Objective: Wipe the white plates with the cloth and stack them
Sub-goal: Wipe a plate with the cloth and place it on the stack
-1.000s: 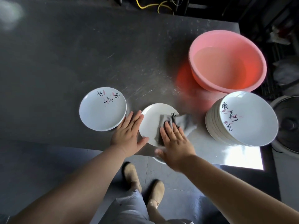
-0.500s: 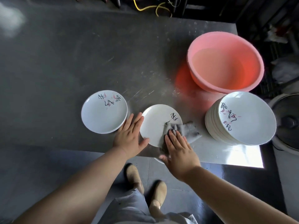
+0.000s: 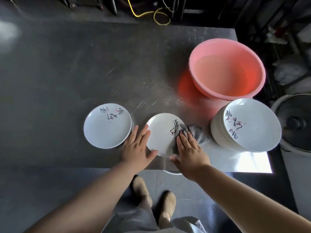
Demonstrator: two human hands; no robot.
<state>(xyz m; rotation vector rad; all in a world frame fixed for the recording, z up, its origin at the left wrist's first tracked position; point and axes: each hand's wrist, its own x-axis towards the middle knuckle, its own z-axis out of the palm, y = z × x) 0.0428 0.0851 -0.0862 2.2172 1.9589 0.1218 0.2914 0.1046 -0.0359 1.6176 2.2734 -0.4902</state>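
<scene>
The right hand (image 3: 188,148), flat on the grey cloth (image 3: 193,133), has swept rightward across the white painted plate (image 3: 159,132) (wiping continues); flat left hand (image 3: 136,147) steadies it.

Dim workroom with a scratched grey metal table (image 3: 70,68)

A bright light patch (image 3: 249,161) is reflected at its near edge; yellow cable (image 3: 152,14) is seen behind.

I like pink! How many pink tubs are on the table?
1. The pink tub sits at the table's far right, behind the tall stack of white plates.
</scene>
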